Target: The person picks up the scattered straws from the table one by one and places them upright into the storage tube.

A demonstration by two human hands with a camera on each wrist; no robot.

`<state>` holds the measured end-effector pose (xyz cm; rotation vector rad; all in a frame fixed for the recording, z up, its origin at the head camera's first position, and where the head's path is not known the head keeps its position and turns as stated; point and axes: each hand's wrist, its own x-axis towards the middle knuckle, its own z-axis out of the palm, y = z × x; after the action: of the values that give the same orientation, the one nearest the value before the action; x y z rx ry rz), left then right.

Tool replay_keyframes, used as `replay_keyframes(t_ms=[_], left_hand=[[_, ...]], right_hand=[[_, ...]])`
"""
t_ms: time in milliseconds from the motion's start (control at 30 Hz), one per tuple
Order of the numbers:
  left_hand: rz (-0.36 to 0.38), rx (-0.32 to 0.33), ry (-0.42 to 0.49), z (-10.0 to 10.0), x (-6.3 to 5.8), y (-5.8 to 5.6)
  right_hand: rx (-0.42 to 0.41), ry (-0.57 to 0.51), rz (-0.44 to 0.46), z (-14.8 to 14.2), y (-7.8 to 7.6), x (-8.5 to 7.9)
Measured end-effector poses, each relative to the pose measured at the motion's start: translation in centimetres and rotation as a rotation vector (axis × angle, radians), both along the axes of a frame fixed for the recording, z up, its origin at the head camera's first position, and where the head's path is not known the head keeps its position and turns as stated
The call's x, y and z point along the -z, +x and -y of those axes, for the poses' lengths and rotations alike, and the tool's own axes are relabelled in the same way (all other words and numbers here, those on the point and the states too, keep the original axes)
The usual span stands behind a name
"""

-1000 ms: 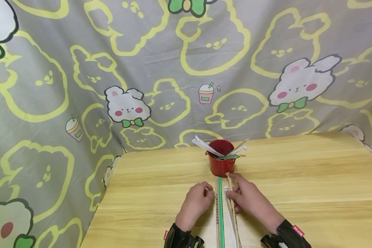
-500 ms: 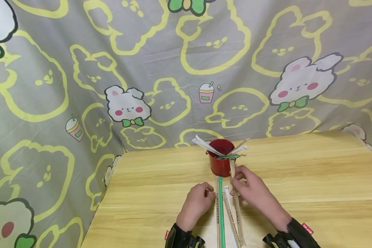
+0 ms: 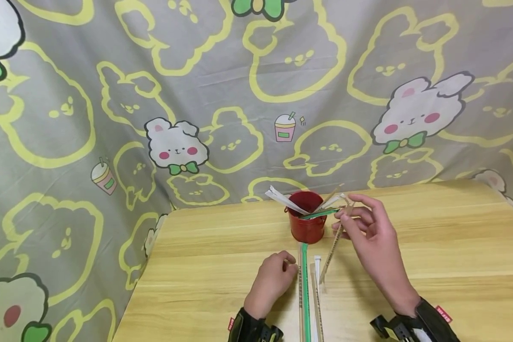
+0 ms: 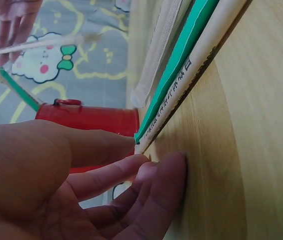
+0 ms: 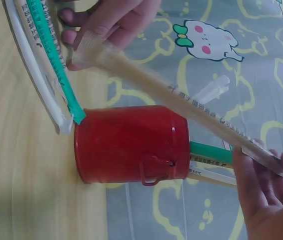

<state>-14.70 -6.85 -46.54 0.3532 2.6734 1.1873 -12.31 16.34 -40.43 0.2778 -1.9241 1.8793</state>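
My right hand [image 3: 378, 237] pinches a straw in a brown printed paper wrapper [image 3: 334, 249] near its upper end, raised just right of the red bucket [image 3: 306, 231]. In the right wrist view the held straw [image 5: 181, 107] slants across in front of the bucket. My left hand [image 3: 269, 280] rests on the table with loosely bent fingers, its fingertips close beside the row of straws. That row has a brown straw [image 3: 300, 297], a green straw [image 3: 305, 294], another brown straw [image 3: 317, 299] and a white straw [image 3: 318, 264].
Several wrapped straws lean out of the bucket, among them a white one [image 3: 288, 202] and a green one [image 3: 318, 214]. A grey cartoon-print cloth [image 3: 239, 71] hangs behind the wooden table [image 3: 205, 247] and along its left side.
My right hand has picked the brown straw up from the right end of the row and moved it up and right, beside the bucket rim. My left hand has stayed in place.
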Motion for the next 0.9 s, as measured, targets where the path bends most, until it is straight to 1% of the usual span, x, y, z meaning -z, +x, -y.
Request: replay_keyframes(t_ms=[100, 200, 300, 333, 433, 533, 633, 700, 800, 900], left_hand=[[-0.006, -0.001, -0.004, 0.0, 0.0, 0.0], [-0.007, 0.0, -0.003, 0.1, 0.0, 0.1], [-0.007, 0.003, 0.0, 0.0, -0.1, 0.1], [-0.004, 0.005, 0.001, 0.0, -0.1, 0.2], [0.007, 0.008, 0.002, -0.1, -0.3, 0.2], [0.041, 0.003, 0.008, -0.2, -0.3, 0.3], [0.07, 0.0, 0.01, -0.3, -0.4, 0.3], [0.076, 0.004, 0.007, -0.3, -0.4, 0.2], [0.064, 0.012, -0.01, -0.3, -0.4, 0.2], [0.054, 0.017, -0.023, -0.3, -0.4, 0.2]], right_hand=[[0.013, -0.111, -0.097, -0.1, -0.1, -0.2], [0.02, -0.238, -0.234, -0.1, -0.4, -0.4], [0.029, -0.328, -0.345, -0.2, -0.7, -0.5], [0.033, -0.352, -0.372, -0.2, -0.8, -0.5], [0.073, -0.397, -0.411, -0.2, -1.1, -0.6], [0.097, -0.448, -0.454, -0.1, -1.4, -0.6], [0.109, -0.427, -0.481, 0.1, -1.6, -0.1], [0.102, -0.376, -0.485, 0.4, -1.8, 0.4], [0.124, -0.213, -0.447, 0.7, -1.9, 1.2], [0.175, -0.016, -0.356, 1.0, -1.9, 1.7]])
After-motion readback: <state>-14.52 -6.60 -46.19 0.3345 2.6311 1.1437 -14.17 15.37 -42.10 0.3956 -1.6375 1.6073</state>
